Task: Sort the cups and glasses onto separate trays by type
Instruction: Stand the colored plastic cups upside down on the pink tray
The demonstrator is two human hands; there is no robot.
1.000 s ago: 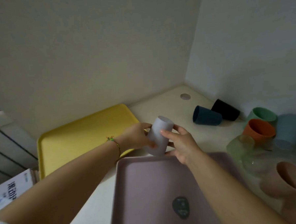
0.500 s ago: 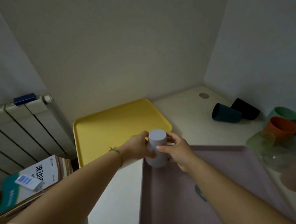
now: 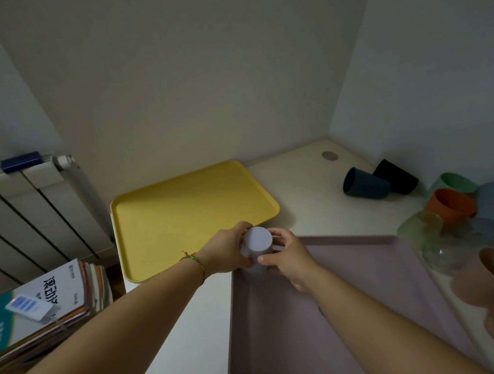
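Setting down seems the step in hand: the pink tray lies beneath both hands and the yellow tray just beyond them. The left hand and right hand together clasp the upturned lavender cup at the pink tray's corner. Next, I judge: let go, then reach right of the right hand for the unsorted cups.

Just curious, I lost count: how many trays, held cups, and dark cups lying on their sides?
Trays: 2, yellow tray, pink tray.
Held cups: 1, lavender cup.
Dark cups lying down: 2, dark blue cup, black cup.
Total: 5.
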